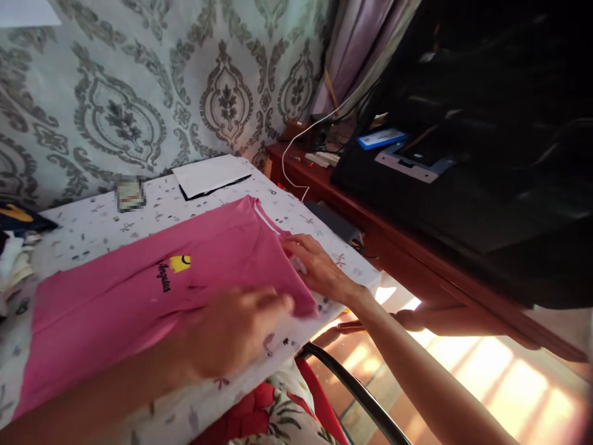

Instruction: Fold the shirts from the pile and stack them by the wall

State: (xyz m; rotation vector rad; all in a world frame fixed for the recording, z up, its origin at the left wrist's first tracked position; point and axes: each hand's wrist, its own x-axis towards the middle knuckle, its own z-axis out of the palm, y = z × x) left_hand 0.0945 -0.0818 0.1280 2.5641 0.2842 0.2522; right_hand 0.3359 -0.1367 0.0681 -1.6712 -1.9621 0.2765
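A pink T-shirt [125, 284] lies partly folded on the table, its white-lined collar towards the far right. On its front are a yellow patch and dark lettering that reads "Angeles". My right hand [319, 266] is at the shirt's right edge, just below the collar, with fingers and thumb closed on the fabric. Over the shirt's near edge is my left hand [231, 334], smeared by motion. Its fingers are too blurred to show whether they touch the cloth.
A white patterned cloth covers the table [157, 213]. A white flat object [213, 175] and a small blurred-out item [130, 193] lie at the back. Dark clothes [23, 217] are at far left. A reddish wooden cabinet [417, 259] with a large black screen [486, 185] stands at right.
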